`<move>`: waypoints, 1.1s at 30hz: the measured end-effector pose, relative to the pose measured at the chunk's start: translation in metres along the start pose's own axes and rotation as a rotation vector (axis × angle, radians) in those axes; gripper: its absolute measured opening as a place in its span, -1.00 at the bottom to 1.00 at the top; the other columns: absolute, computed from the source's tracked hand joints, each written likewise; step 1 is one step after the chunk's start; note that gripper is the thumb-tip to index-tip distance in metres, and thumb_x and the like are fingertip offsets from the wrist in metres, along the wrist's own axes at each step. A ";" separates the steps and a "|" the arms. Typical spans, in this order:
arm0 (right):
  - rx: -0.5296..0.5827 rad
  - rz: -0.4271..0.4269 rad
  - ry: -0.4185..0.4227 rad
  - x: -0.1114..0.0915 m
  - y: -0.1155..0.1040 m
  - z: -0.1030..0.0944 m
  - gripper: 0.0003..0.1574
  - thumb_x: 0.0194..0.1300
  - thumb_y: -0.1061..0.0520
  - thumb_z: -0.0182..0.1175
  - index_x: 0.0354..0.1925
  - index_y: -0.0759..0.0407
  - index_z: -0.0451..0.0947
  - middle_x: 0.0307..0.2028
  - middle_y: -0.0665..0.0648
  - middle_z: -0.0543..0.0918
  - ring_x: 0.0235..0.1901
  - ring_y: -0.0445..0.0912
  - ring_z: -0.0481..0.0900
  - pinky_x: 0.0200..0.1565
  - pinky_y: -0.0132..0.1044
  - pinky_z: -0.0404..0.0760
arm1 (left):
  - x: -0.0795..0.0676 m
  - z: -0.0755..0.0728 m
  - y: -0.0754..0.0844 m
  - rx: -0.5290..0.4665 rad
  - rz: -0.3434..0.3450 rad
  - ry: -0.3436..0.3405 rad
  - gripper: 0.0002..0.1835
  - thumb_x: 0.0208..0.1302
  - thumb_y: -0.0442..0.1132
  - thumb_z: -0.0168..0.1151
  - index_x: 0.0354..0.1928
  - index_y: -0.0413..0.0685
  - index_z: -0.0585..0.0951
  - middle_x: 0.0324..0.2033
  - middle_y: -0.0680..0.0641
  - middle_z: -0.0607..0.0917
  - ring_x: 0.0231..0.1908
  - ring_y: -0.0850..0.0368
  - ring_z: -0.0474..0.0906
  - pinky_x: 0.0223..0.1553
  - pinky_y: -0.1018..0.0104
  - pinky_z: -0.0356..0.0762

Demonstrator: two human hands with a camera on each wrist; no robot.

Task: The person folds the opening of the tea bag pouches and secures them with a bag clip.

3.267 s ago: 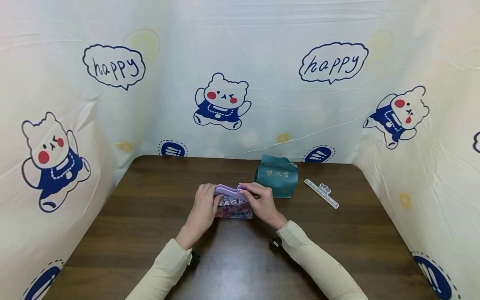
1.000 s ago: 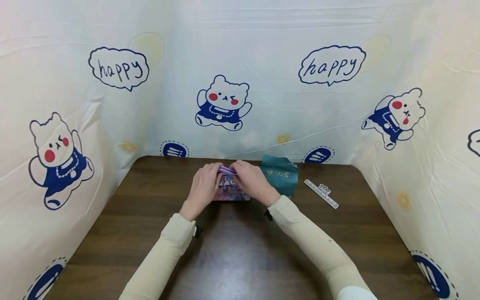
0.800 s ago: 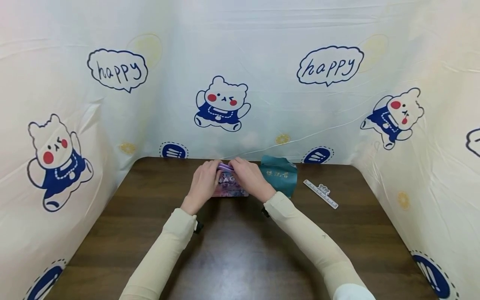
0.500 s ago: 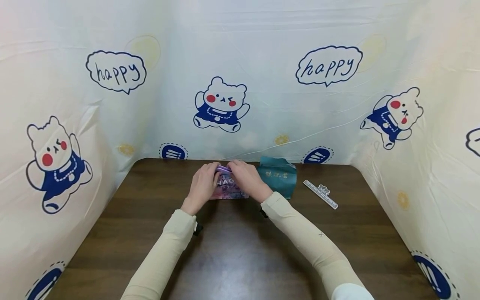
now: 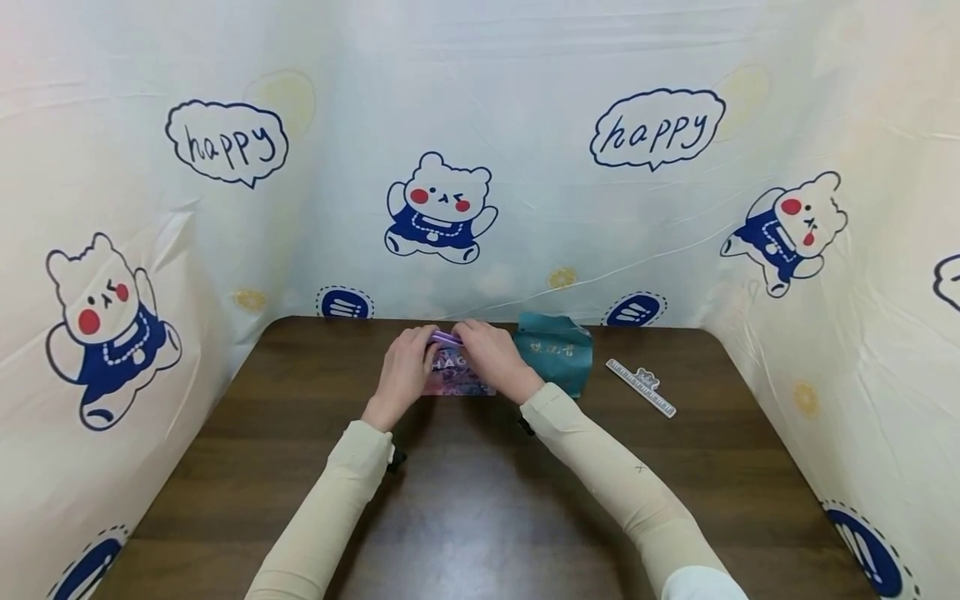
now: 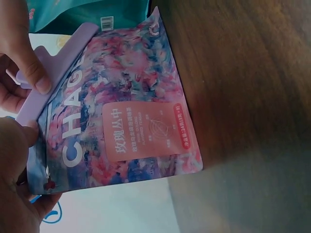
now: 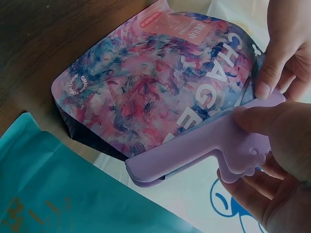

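A pink and blue pouch (image 5: 461, 379) marked CHAGEE hangs or stands between the two hands, its printed face toward me. Along its top edge lies a lilac bag clip (image 7: 194, 148) with a bear-shaped handle. My right hand (image 5: 495, 354) pinches that handle, thumb on the near side and fingers behind, as the right wrist view shows. With my left hand (image 5: 405, 367) I pinch the pouch's top left corner, the thumb against the clip's end (image 6: 31, 111). The fingers behind the pouch are partly hidden.
A teal bag (image 5: 558, 354) with gold characters stands just right of the pouch. Further right, a white ruler-like clip (image 5: 643, 390) with a bear handle lies slantwise on the brown wooden table (image 5: 465, 500). Printed cloth (image 5: 525, 200) walls off the back and sides.
Compared with 3.3 seconds ago, both hands, the pouch and the lilac clip are farther back on the table. The hands cover more of the clip. Over the last half second little has moved.
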State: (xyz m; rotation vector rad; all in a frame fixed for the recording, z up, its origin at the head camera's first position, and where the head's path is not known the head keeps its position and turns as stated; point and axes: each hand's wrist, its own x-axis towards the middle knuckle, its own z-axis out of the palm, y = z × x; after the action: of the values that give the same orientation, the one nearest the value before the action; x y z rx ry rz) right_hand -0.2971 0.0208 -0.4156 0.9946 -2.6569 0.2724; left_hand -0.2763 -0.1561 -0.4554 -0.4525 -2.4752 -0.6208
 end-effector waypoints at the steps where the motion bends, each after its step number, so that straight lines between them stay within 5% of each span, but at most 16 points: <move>1: -0.002 0.001 -0.002 0.000 0.001 0.000 -0.72 0.24 0.05 0.23 -0.06 0.05 0.51 -0.19 0.00 0.61 -0.27 -0.17 0.56 -0.18 -0.29 0.59 | 0.000 0.000 0.000 -0.004 0.000 -0.001 -0.74 0.30 -0.22 0.14 0.01 -0.10 0.50 -0.17 -0.10 0.62 -0.18 0.00 0.50 -0.08 0.06 0.48; 10: 0.047 -0.006 0.002 -0.004 0.006 -0.001 -0.69 0.22 0.07 0.25 -0.06 0.06 0.48 -0.19 0.01 0.57 -0.27 -0.19 0.49 -0.13 -0.29 0.58 | 0.003 0.001 0.006 0.030 0.016 -0.042 -0.69 0.25 -0.20 0.21 -0.01 -0.12 0.46 -0.19 -0.11 0.61 -0.23 0.03 0.47 -0.11 0.09 0.48; 14: 0.070 -0.047 0.043 -0.009 0.007 -0.002 -0.60 0.21 0.08 0.26 0.02 0.09 0.46 -0.06 0.05 0.55 -0.12 -0.14 0.50 -0.05 -0.24 0.55 | 0.002 0.000 0.010 0.035 0.033 -0.038 -0.61 0.18 -0.17 0.25 0.02 -0.14 0.45 -0.16 -0.13 0.59 -0.19 -0.01 0.46 -0.08 0.05 0.44; 22: 0.144 -0.139 0.101 -0.027 0.008 -0.032 -0.51 0.26 0.05 0.20 0.14 0.11 0.44 0.10 0.07 0.47 0.09 -0.11 0.42 0.11 -0.22 0.44 | 0.006 -0.007 0.029 0.055 0.093 0.031 -0.57 0.16 -0.11 0.23 0.04 -0.14 0.49 -0.08 -0.15 0.55 -0.04 -0.08 0.44 -0.01 -0.03 0.35; 29: 0.221 -0.208 0.330 -0.054 0.027 -0.060 -0.56 0.23 0.13 0.23 0.09 0.16 0.49 0.08 0.12 0.49 0.10 -0.08 0.43 0.12 -0.24 0.43 | 0.017 -0.013 0.064 0.016 0.151 0.072 -0.63 0.15 -0.18 0.25 0.01 -0.14 0.53 -0.12 -0.12 0.56 -0.09 -0.04 0.46 -0.03 0.02 0.38; 33: 0.254 -0.180 0.490 -0.068 0.049 -0.066 -0.56 0.17 0.25 0.25 0.05 0.19 0.52 0.05 0.14 0.51 0.06 -0.05 0.45 0.05 -0.23 0.46 | 0.028 -0.011 0.082 0.003 0.182 0.086 -0.61 0.18 -0.19 0.22 0.05 -0.16 0.51 -0.09 -0.13 0.56 -0.06 -0.04 0.46 0.03 0.04 0.37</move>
State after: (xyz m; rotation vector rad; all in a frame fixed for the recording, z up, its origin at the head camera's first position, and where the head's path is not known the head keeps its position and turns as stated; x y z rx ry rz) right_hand -0.2675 0.1166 -0.3799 1.0683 -2.1121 0.7245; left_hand -0.2582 -0.0883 -0.4041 -0.6283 -2.3211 -0.5506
